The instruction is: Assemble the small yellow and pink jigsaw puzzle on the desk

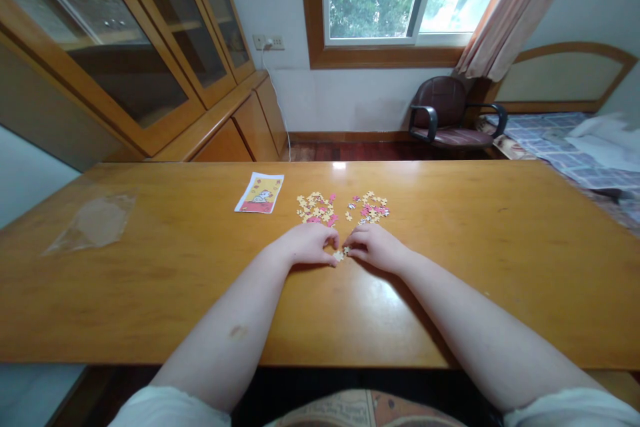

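My left hand (313,244) rests on the table, its thumb and a curled finger closed about the edges of a pale puzzle piece (339,256). Facing it, my right hand (375,246) pinches another small puzzle piece (346,250) between thumb and fingertips. The two pieces are very close together; whether they interlock I cannot tell. Just beyond my left hand lies a loose pile of yellow and pink puzzle pieces (315,205). A second group of yellow, pink and whitish pieces (375,208) is spread beyond my right hand.
A picture card (261,193) with a white animal on yellow and pink lies left of the piles. Further left is a clear plastic bag (97,221) on the wooden table (190,293). Beyond stand a glass-door cabinet (200,87), an office chair (445,113) and a bed (565,147).
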The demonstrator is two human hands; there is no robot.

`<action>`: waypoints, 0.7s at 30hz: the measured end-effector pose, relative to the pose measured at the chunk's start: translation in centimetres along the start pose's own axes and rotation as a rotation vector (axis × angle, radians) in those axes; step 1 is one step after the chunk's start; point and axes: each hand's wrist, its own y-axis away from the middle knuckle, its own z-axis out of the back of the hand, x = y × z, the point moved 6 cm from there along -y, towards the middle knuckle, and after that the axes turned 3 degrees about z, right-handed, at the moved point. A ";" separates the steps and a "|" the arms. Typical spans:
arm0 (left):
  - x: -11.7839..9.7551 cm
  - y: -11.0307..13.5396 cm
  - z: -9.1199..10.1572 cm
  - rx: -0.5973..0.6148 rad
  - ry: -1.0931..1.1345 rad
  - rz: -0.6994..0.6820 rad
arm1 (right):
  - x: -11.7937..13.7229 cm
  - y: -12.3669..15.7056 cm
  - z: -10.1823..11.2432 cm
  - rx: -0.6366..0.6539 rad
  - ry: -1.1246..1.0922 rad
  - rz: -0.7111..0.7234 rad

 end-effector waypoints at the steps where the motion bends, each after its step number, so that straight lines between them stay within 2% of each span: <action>1: 0.0 0.0 -0.2 0.012 -0.006 0.002 | -0.2 0.0 0.2 -0.028 0.003 -0.004; 6: 0.6 -0.4 -0.6 0.022 -0.016 0.040 | -1.5 0.2 0.9 -0.138 0.115 -0.036; 12: 0.6 -0.4 -0.3 0.013 0.024 0.033 | -1.1 0.4 0.6 -0.070 0.134 -0.024; 18: 0.3 -0.4 0.7 -0.174 -0.047 0.021 | -0.5 0.3 1.1 -0.060 0.145 -0.041; 21: 0.5 -0.9 0.5 -0.237 -0.110 0.046 | 0.1 0.3 1.2 -0.037 0.111 -0.012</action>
